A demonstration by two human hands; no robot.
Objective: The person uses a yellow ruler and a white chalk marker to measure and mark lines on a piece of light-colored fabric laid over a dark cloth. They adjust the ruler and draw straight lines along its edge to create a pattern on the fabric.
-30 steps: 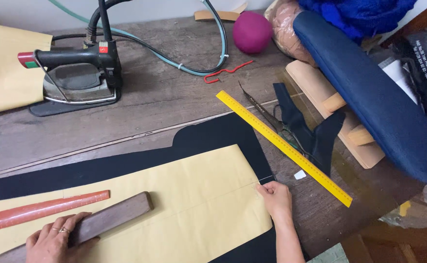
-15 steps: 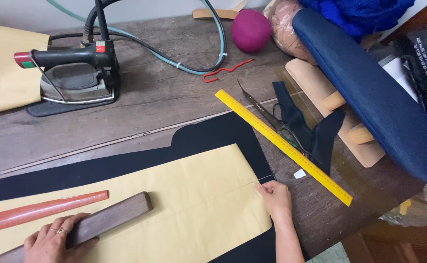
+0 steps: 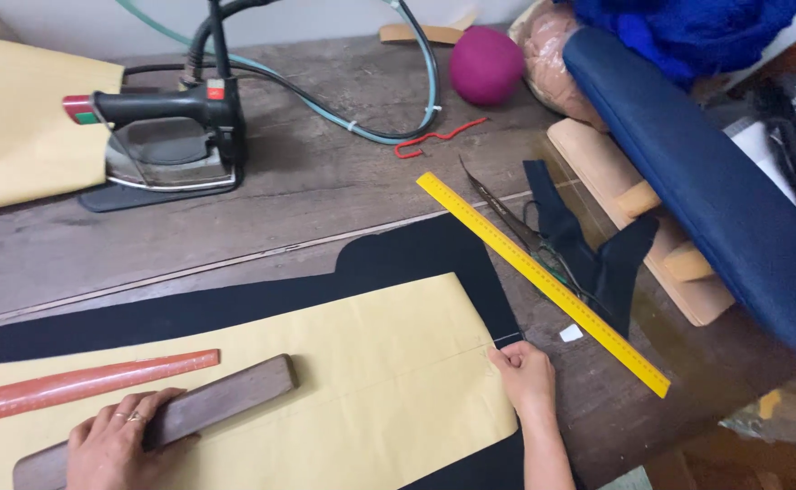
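Left hand [image 3: 115, 445] sits flat at the near left, palm down and fingers spread over the near end of a dark wooden block [image 3: 167, 425]; I'm pressing it, not gripping. Block lies tilted on the yellow paper pattern sheet [image 3: 353, 390], which covers the black fabric piece [image 3: 398, 259] on the worn wooden table [image 3: 325, 191]. Just beyond the block, a red-orange plastic ruler [image 3: 80, 386] lies on the paper, roughly parallel to it.

Far left: black-handled steam iron [image 3: 167, 141] resting on its dark pad, hoses running off the far edge, another yellow paper sheet [image 3: 17, 118] to its left.

Centre right: right hand [image 3: 527, 379] at the paper's right edge, fingers curled narrow with the tips pinching or pressing the edge where it meets the black fabric; I cannot tell which. Just right of it, a long yellow ruler [image 3: 543, 277] runs diagonally from far left to near right, with scissors [image 3: 507, 213] and dark cloth scraps [image 3: 589, 259] beside it.

Far right: magenta ball [image 3: 486, 63] and a navy padded sleeve board [image 3: 707, 191] on wooden supports.
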